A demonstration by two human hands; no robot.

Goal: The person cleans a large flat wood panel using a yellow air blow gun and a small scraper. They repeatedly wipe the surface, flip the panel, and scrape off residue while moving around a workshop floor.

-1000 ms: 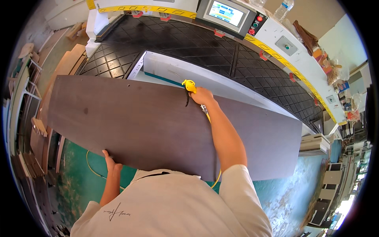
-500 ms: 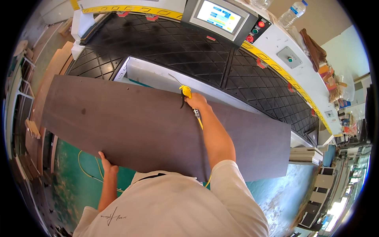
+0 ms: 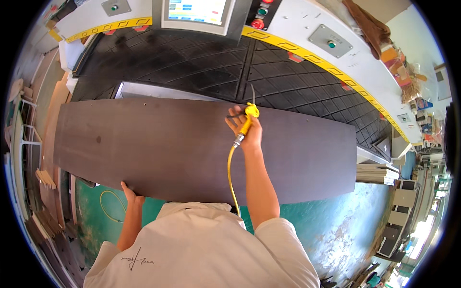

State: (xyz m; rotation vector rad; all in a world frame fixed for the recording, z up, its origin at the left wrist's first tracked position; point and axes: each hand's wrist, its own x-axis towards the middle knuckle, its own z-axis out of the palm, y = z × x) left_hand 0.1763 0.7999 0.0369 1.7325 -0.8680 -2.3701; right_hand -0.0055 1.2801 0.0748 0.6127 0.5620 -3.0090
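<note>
A long dark brown board [image 3: 163,149] lies across in front of me, its far edge over the black machine front. My left hand [image 3: 132,196] grips its near edge toward the left, thumb on top and the other fingers hidden underneath. Above the middle of the board, my right hand [image 3: 250,132] holds a yellow air blow gun [image 3: 251,111] with a thin metal nozzle pointing away from me. From the gun's metal fitting a yellow air hose [image 3: 229,173] runs back over the board toward my body.
Behind the board rises a machine with black quilted padding [image 3: 192,62], a yellow strip [image 3: 307,54], a screen [image 3: 194,10] and a red button [image 3: 258,23]. Stacked panels [image 3: 377,174] stand at the right. On the green floor [image 3: 158,206] lies a loop of hose [image 3: 102,201].
My right hand has turned the blow gun, so its nozzle now points away instead of toward the far left. The board covers more of the white-edged opening. My left hand keeps its grip.
</note>
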